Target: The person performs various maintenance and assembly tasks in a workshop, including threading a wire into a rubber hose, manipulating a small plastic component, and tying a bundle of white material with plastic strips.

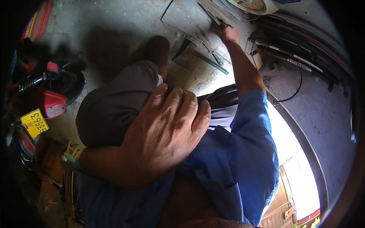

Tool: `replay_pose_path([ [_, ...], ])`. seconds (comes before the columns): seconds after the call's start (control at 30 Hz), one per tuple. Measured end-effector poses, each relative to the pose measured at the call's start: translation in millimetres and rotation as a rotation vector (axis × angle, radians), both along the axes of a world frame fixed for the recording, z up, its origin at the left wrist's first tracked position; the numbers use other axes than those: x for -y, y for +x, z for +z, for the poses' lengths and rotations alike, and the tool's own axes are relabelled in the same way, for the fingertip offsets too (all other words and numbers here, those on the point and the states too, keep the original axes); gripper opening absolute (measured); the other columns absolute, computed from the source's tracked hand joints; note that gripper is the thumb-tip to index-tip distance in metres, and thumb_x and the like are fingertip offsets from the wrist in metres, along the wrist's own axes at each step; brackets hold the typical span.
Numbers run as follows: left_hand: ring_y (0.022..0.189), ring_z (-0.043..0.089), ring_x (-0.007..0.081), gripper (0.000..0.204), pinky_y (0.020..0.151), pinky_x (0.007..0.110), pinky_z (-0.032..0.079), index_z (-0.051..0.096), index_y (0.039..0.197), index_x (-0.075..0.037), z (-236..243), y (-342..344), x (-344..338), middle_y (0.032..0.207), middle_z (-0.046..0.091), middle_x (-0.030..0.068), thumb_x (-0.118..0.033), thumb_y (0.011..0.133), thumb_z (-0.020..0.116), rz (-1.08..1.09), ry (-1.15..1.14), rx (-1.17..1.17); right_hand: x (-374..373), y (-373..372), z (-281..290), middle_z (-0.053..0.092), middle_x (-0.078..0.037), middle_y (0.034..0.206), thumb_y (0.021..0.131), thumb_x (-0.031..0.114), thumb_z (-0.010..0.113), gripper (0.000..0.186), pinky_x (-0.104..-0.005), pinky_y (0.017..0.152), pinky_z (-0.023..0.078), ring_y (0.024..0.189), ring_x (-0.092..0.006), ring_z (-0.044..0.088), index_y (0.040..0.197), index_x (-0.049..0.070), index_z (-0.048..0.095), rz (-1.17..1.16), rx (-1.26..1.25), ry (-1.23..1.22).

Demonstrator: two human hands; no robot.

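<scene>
Left hand nearest camera, palm hidden, can't tell grip; right hand at near end of long thin strip, axis running forward-left, closure unclear.

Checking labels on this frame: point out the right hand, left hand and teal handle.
Right hand (229, 35): head view, back of the hand.
Left hand (163, 127): head view, back of the hand.
Teal handle (211, 63): head view, middle of its shaft.
</scene>
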State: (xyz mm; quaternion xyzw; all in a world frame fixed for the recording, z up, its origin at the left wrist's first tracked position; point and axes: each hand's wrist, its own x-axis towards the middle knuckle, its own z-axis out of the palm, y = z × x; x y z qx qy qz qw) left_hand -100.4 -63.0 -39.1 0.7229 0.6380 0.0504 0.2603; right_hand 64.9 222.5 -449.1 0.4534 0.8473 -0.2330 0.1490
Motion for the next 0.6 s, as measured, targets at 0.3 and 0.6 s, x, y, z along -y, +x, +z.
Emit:
replay_pose_path([
  [0.3, 0.109, 0.062, 0.0305, 0.045, 0.100, 0.047, 0.047, 0.063, 0.126, -0.004, 0, 4, -4, 0.114, 0.062, 0.0174, -0.019, 0.083, 0.067, -0.017, -0.055, -0.028, 26, 13, -34, 0.064, -0.018, 0.129, 0.091, 0.044, 0.061, 0.048, -0.0470, 0.097, 0.050, 0.119, -0.0370, 0.061, 0.127, 0.012, 0.059, -0.016, 0.142, -0.058],
  [0.6, 0.110, 0.061, 0.0314, 0.059, 0.102, 0.046, 0.046, 0.062, 0.127, -0.002, 1, 5, -6, 0.116, 0.062, 0.0183, -0.026, 0.075, 0.076, -0.048, -0.044, 0.024, 28, 22, -32, 0.064, -0.021, 0.126, 0.095, 0.045, 0.055, 0.046, -0.0487, 0.096, 0.050, 0.117, -0.0390, 0.061, 0.122, 0.008, 0.061, -0.008, 0.039, -0.119],
])
